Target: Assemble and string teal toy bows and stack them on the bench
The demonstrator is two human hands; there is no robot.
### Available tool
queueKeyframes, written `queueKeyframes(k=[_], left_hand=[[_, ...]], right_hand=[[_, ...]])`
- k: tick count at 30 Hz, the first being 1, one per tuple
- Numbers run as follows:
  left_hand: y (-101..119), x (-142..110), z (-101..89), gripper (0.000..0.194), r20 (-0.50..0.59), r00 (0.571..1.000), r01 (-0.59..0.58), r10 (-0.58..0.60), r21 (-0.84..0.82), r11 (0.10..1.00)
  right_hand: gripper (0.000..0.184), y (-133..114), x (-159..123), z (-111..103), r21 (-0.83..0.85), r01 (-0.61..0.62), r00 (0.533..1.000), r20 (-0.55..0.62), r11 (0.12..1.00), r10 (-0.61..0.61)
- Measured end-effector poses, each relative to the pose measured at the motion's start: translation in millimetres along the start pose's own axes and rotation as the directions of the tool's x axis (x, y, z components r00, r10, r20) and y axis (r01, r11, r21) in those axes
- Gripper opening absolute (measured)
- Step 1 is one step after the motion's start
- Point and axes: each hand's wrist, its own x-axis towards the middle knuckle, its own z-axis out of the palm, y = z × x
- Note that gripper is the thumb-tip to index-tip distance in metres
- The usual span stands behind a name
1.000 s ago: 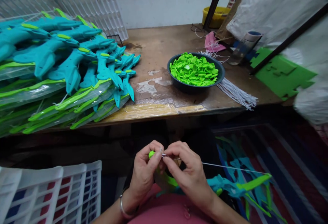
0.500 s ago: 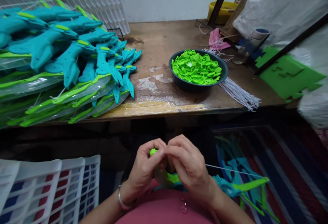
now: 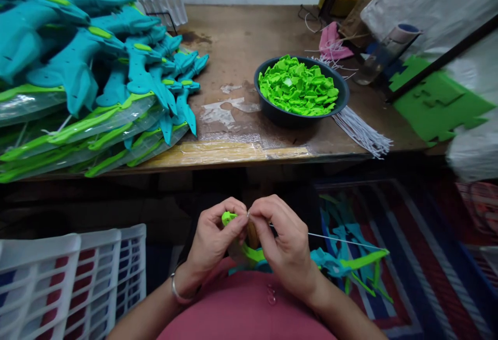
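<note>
Over my lap, my left hand (image 3: 218, 236) is closed around the bright green tip (image 3: 229, 217) of a teal and green toy bow (image 3: 330, 262). My right hand (image 3: 282, 241) pinches the end of a thin white string (image 3: 338, 239) right beside the left fingertips. The string runs back to the bow's other green tip, at the right. Part of the bow is hidden behind my right hand. On the table stands a dark bowl (image 3: 264, 109) heaped with small green plastic pieces (image 3: 298, 88).
A tall pile of similar teal and green bows (image 3: 112, 70) fills the table's left side. White strings (image 3: 361, 130) lie beside the bowl. A white plastic crate (image 3: 73, 277) stands low at left. More teal and green parts (image 3: 346, 215) lie at lower right, below the table edge (image 3: 233, 155).
Both hands stay close together; the fingertips have parted slightly, showing the string end between them. More of the green tip shows. The camera view has shifted a little.
</note>
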Motion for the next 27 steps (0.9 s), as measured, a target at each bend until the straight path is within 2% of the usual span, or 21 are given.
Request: queueKeyframes(k=[7,13,16,20,27], left_hand=[[4,0,-3.3,0.019,0.027,0.999,0.025,-0.026,0.049,0.998],[-3,2,-1.4,0.019,0.045,0.992,0.121,-0.114,-0.239,0.963],[-3,3,-1.3,0.020,0.064,0.989,0.148,-0.134,-0.301,0.942],[-1,4,-2.8,0.020,0.098,0.987,0.155,-0.131,-0.302,0.941],[-4,5,-1.2,0.021,0.078,0.992,0.114,-0.097,-0.259,0.959]], right_hand=[[0.017,7,-3,4,0.009,0.104,0.994,-0.025,0.995,-0.104],[0.013,12,-6,6,0.012,0.110,0.993,-0.034,0.994,-0.109],[0.012,13,-6,7,-0.036,0.128,0.991,-0.032,0.991,-0.129],[0.011,14,-5,9,-0.062,0.138,0.990,-0.012,0.988,-0.139],[0.012,16,-7,11,-0.122,0.100,0.995,0.008,0.987,-0.100]])
